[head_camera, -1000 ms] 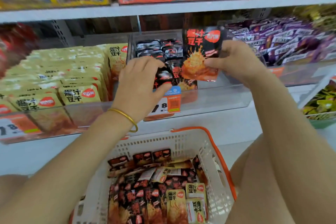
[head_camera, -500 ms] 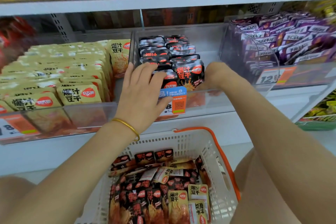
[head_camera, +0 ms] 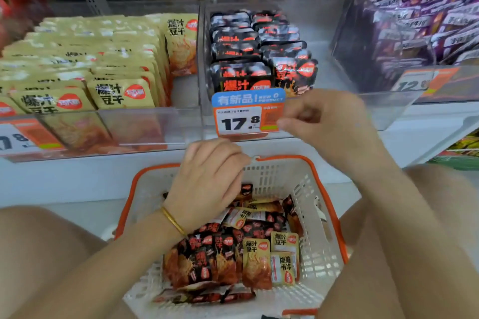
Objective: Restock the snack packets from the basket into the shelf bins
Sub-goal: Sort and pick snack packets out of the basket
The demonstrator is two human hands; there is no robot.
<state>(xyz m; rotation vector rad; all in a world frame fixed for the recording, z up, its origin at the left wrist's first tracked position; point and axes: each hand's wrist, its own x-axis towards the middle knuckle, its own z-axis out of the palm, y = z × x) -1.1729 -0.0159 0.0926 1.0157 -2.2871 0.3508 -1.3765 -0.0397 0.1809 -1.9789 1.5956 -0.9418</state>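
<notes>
Yellow packets (head_camera: 121,93) are stacked in the left bin (head_camera: 145,127). The left hand (head_camera: 207,184) is held over the basket (head_camera: 311,202) of loose packets (head_camera: 220,259) — fingers loosely curled, empty. Black packets (head_camera: 259,59) are ranked in the middle bin (head_camera: 324,21); the right hand (head_camera: 331,127) is held before it — relaxed, empty, beside the price tag (head_camera: 241,122).

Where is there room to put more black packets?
In the middle bin, there is a bare strip between the black packets and the bin's right wall. The yellow packets and purple packets crowd their bins.
</notes>
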